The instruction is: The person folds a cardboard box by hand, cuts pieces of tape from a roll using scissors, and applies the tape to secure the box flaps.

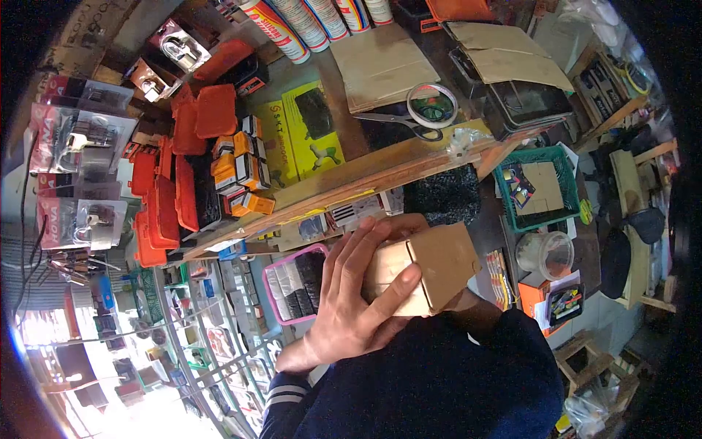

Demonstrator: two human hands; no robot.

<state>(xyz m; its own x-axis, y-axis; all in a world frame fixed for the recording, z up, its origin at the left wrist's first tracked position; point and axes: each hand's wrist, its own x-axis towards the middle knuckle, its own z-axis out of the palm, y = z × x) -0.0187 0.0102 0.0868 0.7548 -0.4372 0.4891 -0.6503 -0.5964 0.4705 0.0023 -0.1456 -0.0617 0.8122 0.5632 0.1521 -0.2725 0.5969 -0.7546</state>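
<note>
A small brown cardboard box (450,267) is held up in front of my chest, tilted, with its flaps closed. My left hand (355,293) wraps round its left side, the thumb lying across the near face and the fingers over the top. Most of my right hand (461,301) is hidden behind and below the box, which it supports from the far side. What the box contains cannot be seen.
Beyond the box runs a wooden shelf (365,179) with scissors (398,121), a tape roll (432,105), orange cases (164,212), small orange-and-white boxes (245,164) and spray cans (274,29). A green basket (537,223) stands right; a pink-rimmed basket (272,293) sits left.
</note>
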